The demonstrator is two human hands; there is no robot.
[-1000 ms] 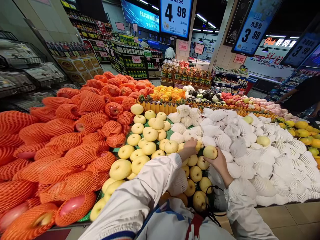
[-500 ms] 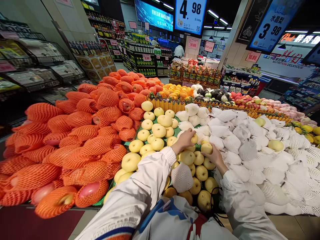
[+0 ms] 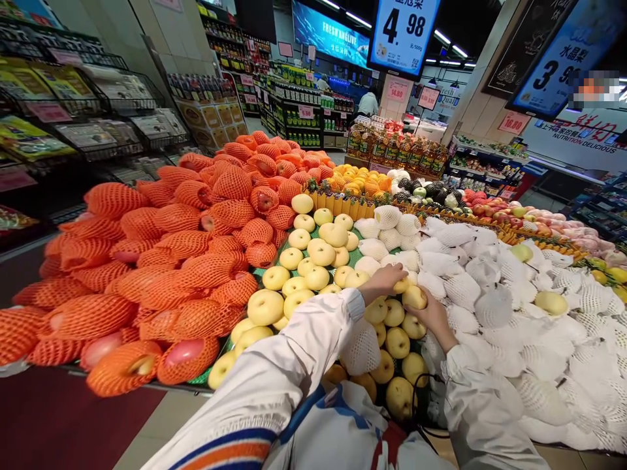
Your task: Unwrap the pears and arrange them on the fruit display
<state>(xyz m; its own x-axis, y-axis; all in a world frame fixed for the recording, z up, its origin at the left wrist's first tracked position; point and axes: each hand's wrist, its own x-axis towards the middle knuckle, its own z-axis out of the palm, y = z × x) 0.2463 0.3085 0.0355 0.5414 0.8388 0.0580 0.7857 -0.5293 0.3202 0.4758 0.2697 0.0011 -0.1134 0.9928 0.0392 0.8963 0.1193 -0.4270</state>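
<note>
Over a bed of bare yellow pears [image 3: 322, 252], my two hands are close together. My left hand [image 3: 385, 281] reaches in with its fingers curled on a yellow pear [image 3: 401, 286], which is partly hidden beneath them. Just to its right, my right hand [image 3: 435, 314] has its thumb and fingers around another yellow pear [image 3: 415, 297]. Below my wrists lies a pear in a white foam net [image 3: 361, 349], partly covered by my left sleeve. More loose pears [image 3: 398, 343] lie under and between my forearms.
Fruit in orange foam nets [image 3: 196, 281] is heaped on the left. White-netted pears [image 3: 494, 307] fill the right side. A yellow scalloped divider [image 3: 337, 205] runs behind, with oranges [image 3: 360, 179] beyond it. A black cable [image 3: 416, 391] hangs near my right sleeve.
The view has turned slightly left, so the display sits further right. My left hand has moved right, closer to my right hand. My right hand still grips its pear.
</note>
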